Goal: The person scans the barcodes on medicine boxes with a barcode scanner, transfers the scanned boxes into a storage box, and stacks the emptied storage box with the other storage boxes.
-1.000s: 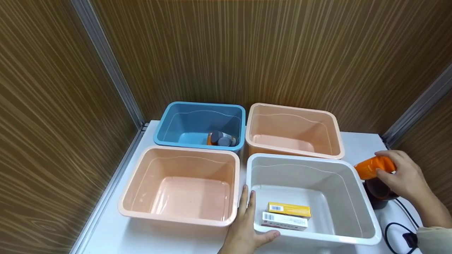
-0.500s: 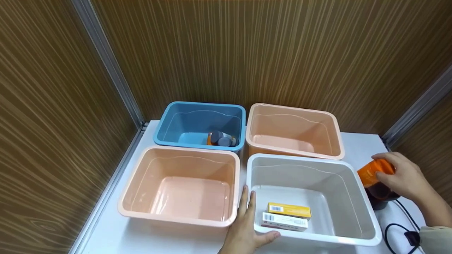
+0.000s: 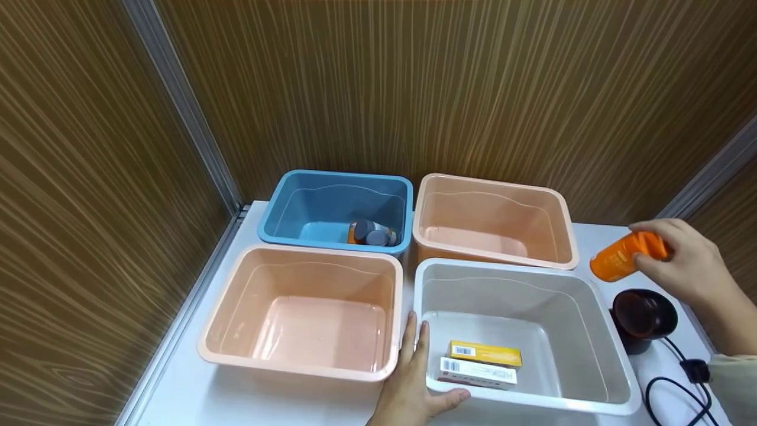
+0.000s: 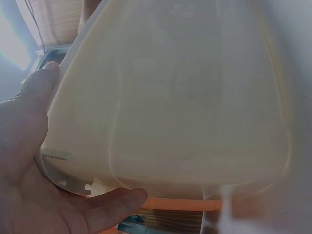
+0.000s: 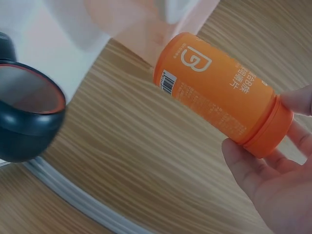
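My right hand pinches an orange pill bottle by its ridged cap, with the base tilted down to the left. In the right wrist view the bottle shows a barcode and a white "B" mark, and thumb and fingers of the hand are around the cap. It hangs above the table, behind a dark round cup. My left hand lies against the near left corner of the white bin, fingers straight along its side, thumb at the front rim. That bin holds a yellow box and a white box.
A blue bin at the back left contains a few bottles with grey caps. Peach bins stand at back right and front left. A black cable lies at the right. Wood-patterned walls enclose the table.
The orange bottle dipped slightly toward the dark cup, then rose and moved away from it with my right hand, uncovering more of the cup. My left hand stays in place.
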`<state>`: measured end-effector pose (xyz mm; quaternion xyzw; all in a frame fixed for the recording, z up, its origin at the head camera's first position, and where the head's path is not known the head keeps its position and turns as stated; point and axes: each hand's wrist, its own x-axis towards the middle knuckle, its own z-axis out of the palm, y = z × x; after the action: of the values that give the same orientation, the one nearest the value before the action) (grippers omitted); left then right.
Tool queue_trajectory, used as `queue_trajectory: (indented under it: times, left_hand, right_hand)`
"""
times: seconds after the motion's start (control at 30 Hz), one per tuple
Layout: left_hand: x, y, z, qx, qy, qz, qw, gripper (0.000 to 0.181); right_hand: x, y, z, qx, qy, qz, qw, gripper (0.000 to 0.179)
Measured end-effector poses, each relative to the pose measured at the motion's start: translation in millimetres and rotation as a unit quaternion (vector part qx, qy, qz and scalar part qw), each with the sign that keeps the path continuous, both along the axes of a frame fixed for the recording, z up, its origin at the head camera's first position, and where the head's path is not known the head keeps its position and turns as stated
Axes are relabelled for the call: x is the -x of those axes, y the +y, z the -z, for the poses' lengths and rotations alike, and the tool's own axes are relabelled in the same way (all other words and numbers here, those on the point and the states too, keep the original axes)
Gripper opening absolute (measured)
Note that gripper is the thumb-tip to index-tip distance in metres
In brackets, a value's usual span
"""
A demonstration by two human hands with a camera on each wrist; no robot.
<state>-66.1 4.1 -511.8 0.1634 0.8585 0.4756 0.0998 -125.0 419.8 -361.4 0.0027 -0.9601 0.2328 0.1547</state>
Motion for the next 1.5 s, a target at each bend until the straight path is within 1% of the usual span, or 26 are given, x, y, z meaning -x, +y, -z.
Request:
queue_trajectory:
  times: [0.13,0.23,0.37,0.47,0.6,0.7,0.87,0.97,1.03,1.17,1.4,1.5]
  left_hand:
    - [1.2,0.3,-0.4,0.004,-0.006,0.003,1.0000,0.125]
    - [2.3,0.8,-1.0,0.010,-0.021,0.002,0.9997,0.125]
    - [2.9,1.5,-1.7,0.014,-0.036,-0.002,0.9993,0.126]
    - [2.2,1.9,-1.6,0.014,-0.030,-0.004,0.9994,0.126]
    - [0.0,2.5,-0.6,0.005,-0.008,-0.003,0.9999,0.125]
    - [-1.5,3.0,-0.2,-0.001,0.000,-0.002,1.0000,0.125]
    - [-2.1,5.1,-0.6,0.004,-0.002,-0.004,1.0000,0.124]
    - [-2.0,7.4,-0.9,0.007,-0.003,-0.001,1.0000,0.124]
    - [-2.0,9.3,-0.8,0.006,-0.007,0.002,1.0000,0.125]
    - [-2.7,12.0,0.3,0.005,-0.008,0.003,1.0000,0.125]
    - [-2.0,14.3,-5.1,0.032,-0.047,-0.005,0.9984,0.126]
    - [-3.7,14.8,-5.3,0.032,-0.037,-0.005,0.9988,0.125]
  right_hand:
    - [7.5,-10,-10.2,-0.014,0.003,-0.011,0.9998,0.039]
    - [13.8,-19,-16.9,-0.028,0.000,-0.019,0.9994,0.040]
    - [23.0,-30,-25.9,-0.032,-0.002,-0.038,0.9988,0.041]
    - [30.0,-40,-32.6,-0.029,-0.002,-0.060,0.9978,0.040]
    - [40.2,-58,-39.0,-0.042,0.003,-0.087,0.9953,0.038]
    - [47.7,-72,-41.4,-0.052,-0.002,-0.105,0.9932,0.038]
    - [60.4,-94,-46.4,-0.060,-0.036,-0.133,0.9887,0.041]
    - [67.2,-105,-49.4,-0.065,-0.058,-0.142,0.9860,0.042]
    - [71.9,-112,-50.1,-0.068,-0.065,-0.147,0.9846,0.041]
    - [81.2,-124,-49.4,-0.074,-0.063,-0.167,0.9811,0.040]
    - [100.7,-148,-51.6,-0.073,-0.062,-0.188,0.9775,0.037]
    - [110.6,-159,-53.1,-0.073,-0.056,-0.202,0.9752,0.037]
